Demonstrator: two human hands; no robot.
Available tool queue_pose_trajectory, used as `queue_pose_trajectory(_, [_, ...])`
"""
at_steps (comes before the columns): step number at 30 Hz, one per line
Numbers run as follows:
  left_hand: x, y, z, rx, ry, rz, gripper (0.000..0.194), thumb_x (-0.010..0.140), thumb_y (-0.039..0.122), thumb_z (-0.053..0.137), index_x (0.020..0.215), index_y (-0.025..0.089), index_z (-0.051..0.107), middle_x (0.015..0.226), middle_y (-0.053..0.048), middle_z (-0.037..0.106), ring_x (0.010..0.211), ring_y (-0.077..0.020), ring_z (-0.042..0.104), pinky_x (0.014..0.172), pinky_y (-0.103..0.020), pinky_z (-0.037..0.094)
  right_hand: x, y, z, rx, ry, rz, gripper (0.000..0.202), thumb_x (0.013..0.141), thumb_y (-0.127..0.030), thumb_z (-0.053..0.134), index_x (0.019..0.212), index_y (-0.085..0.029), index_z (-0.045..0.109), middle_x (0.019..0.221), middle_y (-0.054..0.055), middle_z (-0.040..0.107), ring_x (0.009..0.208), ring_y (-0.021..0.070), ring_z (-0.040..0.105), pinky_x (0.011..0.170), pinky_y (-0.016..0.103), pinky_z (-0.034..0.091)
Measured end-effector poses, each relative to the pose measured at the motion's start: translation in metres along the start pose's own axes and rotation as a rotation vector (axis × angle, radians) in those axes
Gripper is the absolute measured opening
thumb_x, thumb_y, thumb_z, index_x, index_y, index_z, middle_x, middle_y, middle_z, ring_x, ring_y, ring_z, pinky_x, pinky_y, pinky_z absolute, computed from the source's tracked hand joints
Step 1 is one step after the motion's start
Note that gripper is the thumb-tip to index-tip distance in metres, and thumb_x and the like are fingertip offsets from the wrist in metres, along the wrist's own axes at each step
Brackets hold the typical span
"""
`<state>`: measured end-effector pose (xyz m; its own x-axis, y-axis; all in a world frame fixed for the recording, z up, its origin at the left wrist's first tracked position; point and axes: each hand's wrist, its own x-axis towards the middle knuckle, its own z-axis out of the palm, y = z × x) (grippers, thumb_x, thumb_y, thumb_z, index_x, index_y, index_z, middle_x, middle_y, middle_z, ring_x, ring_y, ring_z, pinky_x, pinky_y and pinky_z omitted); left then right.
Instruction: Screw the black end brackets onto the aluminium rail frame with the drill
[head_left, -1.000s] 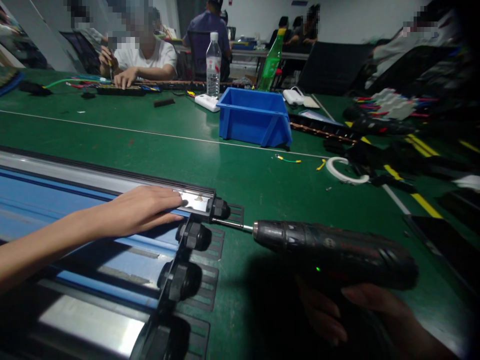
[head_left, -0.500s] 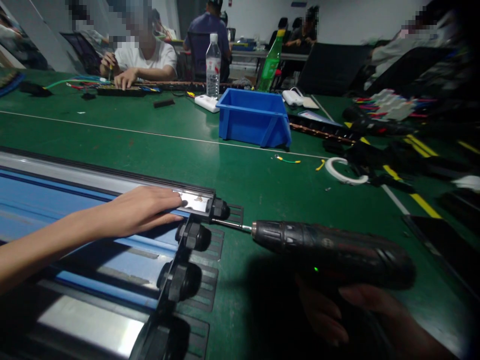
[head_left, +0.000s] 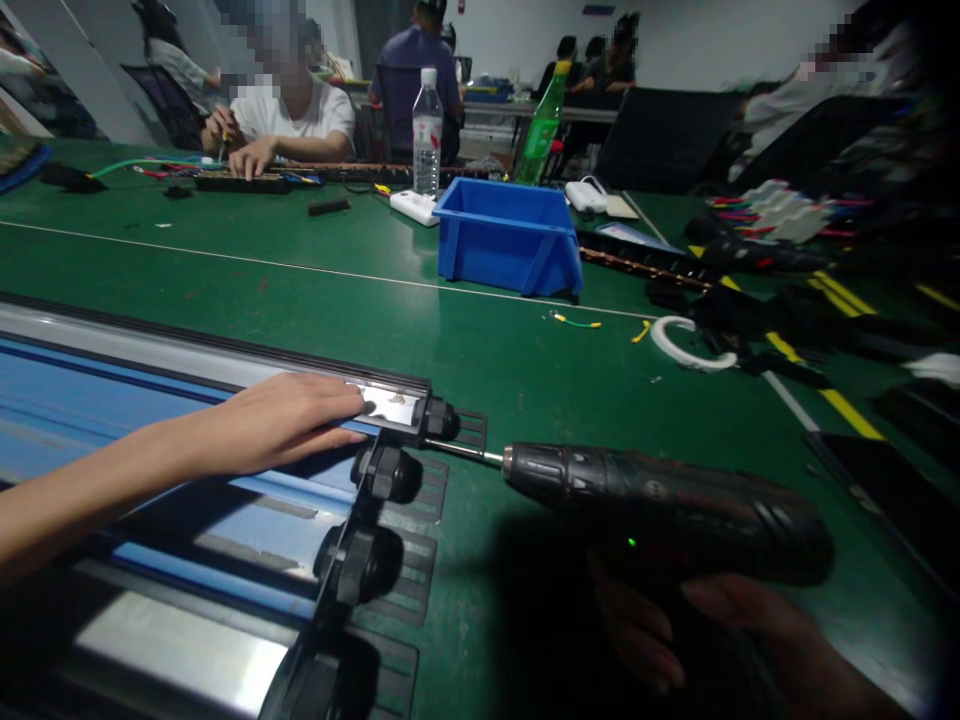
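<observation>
My right hand (head_left: 712, 620) is wrapped around the handle of a black cordless drill (head_left: 637, 495), much of it in shadow. The drill's long bit (head_left: 465, 450) reaches left to the end of the farthest metal rail (head_left: 394, 402), beside a black cable gland (head_left: 440, 418). My left hand (head_left: 289, 420) lies flat on that rail near its end, fingers stretched out and pressing on top. More rails with blue film (head_left: 67, 400) lie parallel toward me, each with a black gland (head_left: 390, 472) and a slotted black tab (head_left: 427, 490) at its end.
Beyond the rails on the green table (head_left: 300, 300) stand a blue bin (head_left: 510, 240), a water bottle (head_left: 427, 135) and a green bottle (head_left: 541, 130). A white ring (head_left: 690, 345) and short wires (head_left: 577, 320) lie to the right. Across the table a person (head_left: 292, 125) handles wiring.
The drill's rear end has dipped very slightly. My left hand and the rails have not moved.
</observation>
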<state>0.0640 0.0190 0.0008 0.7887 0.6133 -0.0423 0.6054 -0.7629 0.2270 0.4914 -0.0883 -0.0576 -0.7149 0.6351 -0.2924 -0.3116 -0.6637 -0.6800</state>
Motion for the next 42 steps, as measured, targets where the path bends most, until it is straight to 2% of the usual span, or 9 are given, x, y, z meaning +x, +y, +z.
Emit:
queue_pose_trajectory(3, [0.000,0.000,0.000,-0.011,0.000,-0.011,0.022,0.103,0.037,0.048,0.095,0.019,0.057,0.086,-0.004,0.059,0.077,-0.0186,0.054,0.071,-0.030,0.038,-0.001,0.002,-0.001,0.014,0.006,-0.006,0.038,0.080,-0.050,0.065,0.087,-0.013,0.069,0.074,0.007,0.060,0.066,0.0183,0.058,0.062,0.030,0.045])
queue_pose_trajectory(8, [-0.001,0.000,-0.001,-0.026,-0.016,-0.022,0.023,0.104,0.038,0.047,0.093,0.019,0.056,0.085,-0.005,0.059,0.077,-0.0189,0.055,0.071,-0.030,0.037,0.001,0.002,0.002,0.075,-0.009,-0.053,0.028,0.086,-0.042,0.065,0.081,-0.015,0.069,0.065,0.001,0.052,0.054,0.0123,0.049,0.055,0.027,0.041])
queue_pose_trajectory(11, [-0.001,0.000,0.000,-0.021,-0.023,-0.025,0.023,0.104,0.038,0.047,0.095,0.019,0.056,0.086,-0.005,0.059,0.078,-0.0195,0.055,0.072,-0.031,0.037,0.000,0.003,0.001,0.042,0.023,-0.064,0.027,0.083,-0.041,0.067,0.087,-0.014,0.070,0.069,0.002,0.054,0.056,0.0136,0.051,0.055,0.028,0.043])
queue_pose_trajectory(14, [0.000,0.000,0.000,-0.018,-0.026,-0.023,0.023,0.104,0.038,0.047,0.093,0.019,0.056,0.085,-0.005,0.059,0.076,-0.0190,0.054,0.071,-0.031,0.036,0.000,0.005,-0.002,0.022,0.023,-0.053,0.035,0.079,-0.046,0.068,0.092,-0.013,0.069,0.072,0.004,0.055,0.060,0.0154,0.054,0.057,0.029,0.044])
queue_pose_trajectory(19, [-0.001,-0.001,0.000,-0.001,-0.017,-0.018,0.022,0.104,0.038,0.047,0.097,0.019,0.056,0.087,-0.005,0.060,0.079,-0.0198,0.056,0.072,-0.031,0.036,0.000,0.001,-0.002,0.028,0.011,-0.004,0.035,0.079,-0.046,0.068,0.087,-0.012,0.068,0.071,0.006,0.057,0.063,0.0170,0.056,0.060,0.029,0.045])
queue_pose_trajectory(24, [-0.002,0.000,-0.001,0.019,-0.046,-0.022,0.024,0.105,0.038,0.045,0.097,0.019,0.055,0.087,-0.005,0.060,0.078,-0.0193,0.055,0.072,-0.031,0.036,0.002,0.000,0.000,0.056,-0.025,-0.011,0.037,0.078,-0.048,0.067,0.088,-0.013,0.069,0.072,0.006,0.059,0.064,0.0167,0.057,0.061,0.028,0.044])
queue_pose_trajectory(30, [0.000,0.002,-0.002,-0.003,-0.003,-0.018,0.023,0.104,0.038,0.047,0.096,0.019,0.057,0.086,-0.005,0.060,0.077,-0.0191,0.055,0.072,-0.030,0.037,0.005,-0.004,0.005,0.035,-0.005,-0.041,0.037,0.077,-0.046,0.065,0.087,-0.011,0.070,0.072,0.008,0.060,0.065,0.0194,0.059,0.062,0.031,0.044])
queue_pose_trajectory(39, [-0.002,0.004,-0.004,-0.009,-0.016,-0.027,0.024,0.104,0.037,0.046,0.098,0.017,0.059,0.088,-0.006,0.061,0.081,-0.0194,0.057,0.074,-0.030,0.040,-0.003,-0.008,0.000,0.083,0.018,-0.019,0.033,0.072,-0.043,0.064,0.082,-0.012,0.070,0.068,0.005,0.054,0.057,0.0174,0.052,0.057,0.033,0.039])
queue_pose_trajectory(42, [-0.002,0.003,-0.004,-0.030,-0.007,-0.035,0.023,0.103,0.037,0.047,0.104,0.018,0.061,0.092,-0.006,0.063,0.085,-0.0203,0.059,0.076,-0.031,0.041,-0.004,-0.009,0.000,0.078,0.053,-0.069,0.034,0.071,-0.044,0.064,0.083,-0.013,0.070,0.066,0.004,0.052,0.053,0.0155,0.048,0.052,0.031,0.036])
